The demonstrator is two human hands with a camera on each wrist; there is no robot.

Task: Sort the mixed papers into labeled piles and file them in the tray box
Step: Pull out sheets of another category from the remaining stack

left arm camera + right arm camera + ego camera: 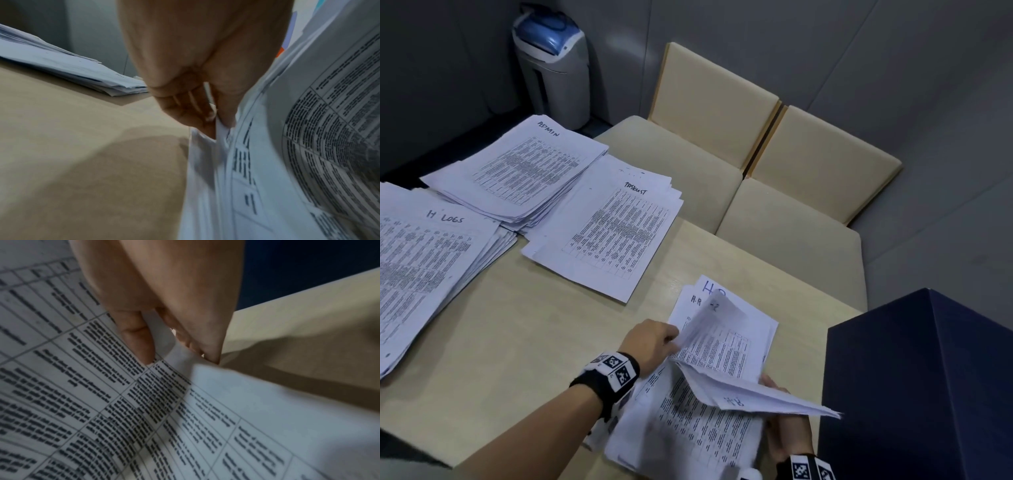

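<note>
My left hand (654, 337) pinches the lifted sheet (709, 325), my right hand (786, 435) grips the sheaf (750, 394), both just left of the navy box (921, 387).

Taking the dark blue box (928, 383) as landmark, three handwritten headings can be read on piles well to its left: "ADMIN" tops the farthest pile (517, 168), "H LOGS" tops the pile at the left edge (431, 260), and what looks like "TASKLIST" tops the pile (613, 233) nearest the box of the three. Just left of the box, a sheet (717, 287) at the far end of the loose papers bears large blue letters starting "H", partly covered, and the sheet (688, 303) over it reads "A-R"; the printed tables everywhere are too blurred to read.
</note>
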